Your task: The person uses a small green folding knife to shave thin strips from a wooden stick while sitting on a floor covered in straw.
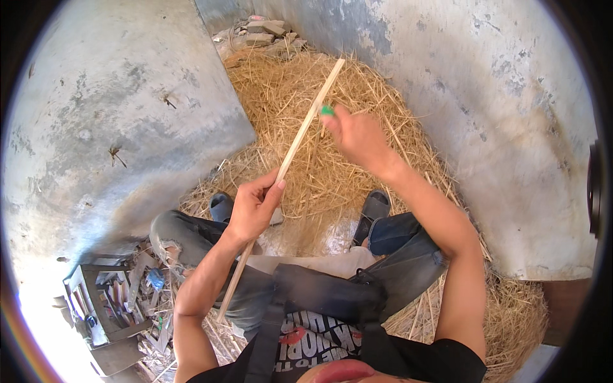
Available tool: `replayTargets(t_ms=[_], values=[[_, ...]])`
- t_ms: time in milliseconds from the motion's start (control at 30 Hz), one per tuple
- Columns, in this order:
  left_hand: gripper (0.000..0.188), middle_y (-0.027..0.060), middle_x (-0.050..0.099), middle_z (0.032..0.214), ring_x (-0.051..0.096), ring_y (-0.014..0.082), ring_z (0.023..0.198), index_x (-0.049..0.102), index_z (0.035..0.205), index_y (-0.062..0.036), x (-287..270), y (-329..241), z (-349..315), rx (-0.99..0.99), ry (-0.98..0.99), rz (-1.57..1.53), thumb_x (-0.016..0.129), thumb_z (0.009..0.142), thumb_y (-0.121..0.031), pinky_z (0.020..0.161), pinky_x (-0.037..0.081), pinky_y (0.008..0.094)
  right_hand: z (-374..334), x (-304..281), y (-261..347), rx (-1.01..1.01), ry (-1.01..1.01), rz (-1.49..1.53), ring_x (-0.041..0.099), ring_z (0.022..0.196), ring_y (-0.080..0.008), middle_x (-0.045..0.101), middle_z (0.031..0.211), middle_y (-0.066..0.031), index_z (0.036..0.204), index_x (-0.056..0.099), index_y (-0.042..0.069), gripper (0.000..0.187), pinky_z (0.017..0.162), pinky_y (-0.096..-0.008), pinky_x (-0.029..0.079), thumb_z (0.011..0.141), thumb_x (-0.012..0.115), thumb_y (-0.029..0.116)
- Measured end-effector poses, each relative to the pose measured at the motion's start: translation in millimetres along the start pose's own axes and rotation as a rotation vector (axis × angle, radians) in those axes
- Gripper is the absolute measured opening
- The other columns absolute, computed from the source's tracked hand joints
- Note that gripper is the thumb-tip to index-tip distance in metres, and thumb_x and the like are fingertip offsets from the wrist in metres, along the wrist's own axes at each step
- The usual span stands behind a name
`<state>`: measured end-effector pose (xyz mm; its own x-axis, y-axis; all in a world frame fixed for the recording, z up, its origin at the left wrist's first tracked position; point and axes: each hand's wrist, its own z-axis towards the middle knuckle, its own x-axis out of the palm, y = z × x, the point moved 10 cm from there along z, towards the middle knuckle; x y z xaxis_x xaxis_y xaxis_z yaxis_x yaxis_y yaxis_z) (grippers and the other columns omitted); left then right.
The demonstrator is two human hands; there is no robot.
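A long, pale strip of bamboo or wood [311, 117] runs aslant from the straw heap down past my left knee. My left hand [254, 207] grips it around the middle, thumb on top. Close to its upper part is my right hand [359, 140], with fingers curled in. Something small and green [327, 110] shows at those fingertips; I cannot tell whether it is a tool or a finger cover. Whether it touches the strip is unclear. The strip's lower end passes behind my left wrist and over my trouser leg.
Loose straw or shavings [306, 96] cover the floor between two worn walls [485, 96]. Rubble [262, 32] lies at the far end. At lower left stands a small wooden cabinet [118, 332] filled with odds and ends. My sandalled feet [375, 207] rest on either side.
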<state>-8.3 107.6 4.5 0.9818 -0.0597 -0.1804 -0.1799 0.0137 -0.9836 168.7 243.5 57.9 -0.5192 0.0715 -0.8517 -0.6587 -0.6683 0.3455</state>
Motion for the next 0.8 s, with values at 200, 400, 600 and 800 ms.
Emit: replayTargets(t_ms=[200,400,600,800], values=[[0.039,-0.0082,0.046,0.076,0.039,0.0007,0.065,0.059,0.142,-0.0002,-5,16,-18,-0.113,0.016,-0.002,0.06,0.106,-0.015,0.055,0.033,0.0212,3,1,-13,-0.02,0.006,-0.097,0.048,0.04,-0.0188,0.046,0.047,-0.0044,0.095,0.06,0.002,0.06,0.037,-0.0348,0.038,0.112,0.028,0.051],[0.039,-0.0094,0.045,0.076,0.038,0.0001,0.066,0.059,0.142,-0.0001,-3,17,-17,-0.026,0.029,0.001,0.06,0.106,-0.015,0.054,0.032,0.0206,-1,-16,-16,0.045,-0.004,0.01,0.044,0.039,-0.0163,0.041,0.047,-0.001,0.103,0.062,0.001,0.063,0.037,-0.0327,0.035,0.112,0.027,0.052],[0.039,-0.0097,0.044,0.075,0.037,0.0001,0.064,0.058,0.143,0.0019,-9,17,-16,-0.044,0.021,-0.04,0.06,0.106,-0.013,0.054,0.031,0.0206,-17,7,23,-0.076,0.0,0.011,0.048,0.04,-0.0268,0.044,0.048,-0.0068,0.095,0.057,0.002,0.054,0.041,-0.0396,0.04,0.11,0.038,0.05],[0.04,-0.0085,0.046,0.074,0.041,0.0007,0.064,0.057,0.143,0.0015,-2,17,-22,-0.041,0.092,0.016,0.059,0.107,-0.016,0.055,0.036,0.0208,1,-118,-168,0.469,-0.274,-0.094,0.05,0.048,-0.0212,0.049,0.056,-0.0079,0.101,0.064,-0.003,0.065,0.051,-0.037,0.047,0.113,0.025,0.047]])
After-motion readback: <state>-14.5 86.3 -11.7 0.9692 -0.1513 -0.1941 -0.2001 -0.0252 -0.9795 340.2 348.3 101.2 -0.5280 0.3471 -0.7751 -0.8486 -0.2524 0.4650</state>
